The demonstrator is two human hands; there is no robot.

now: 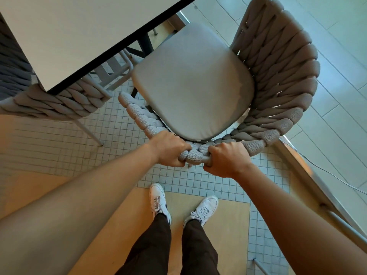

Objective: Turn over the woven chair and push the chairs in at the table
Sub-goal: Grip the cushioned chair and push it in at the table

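Both hands, left [171, 148] and right [226, 159], clenched on chair [190, 80] backrest rim, legs mostly hidden, front edge under tabletop [75, 30].

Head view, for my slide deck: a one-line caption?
Both hands grip the upright woven chair beside the table.

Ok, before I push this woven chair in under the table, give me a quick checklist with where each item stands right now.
1. Chair upright, cushion on top: ok. The woven chair stands with its seat cushion facing up.
2. Grip: ok. Left hand and right hand both wrap the back rim.
3. Facing the table: ok. The seat's front points at the table edge.
4. Clear of the neighbouring chair: ok, a gap shows between them.
5. Legs clear of the table's frame: cannot tell, the seat hides them.
6. Cable on the floor to the right: ok, outside the chair's path.
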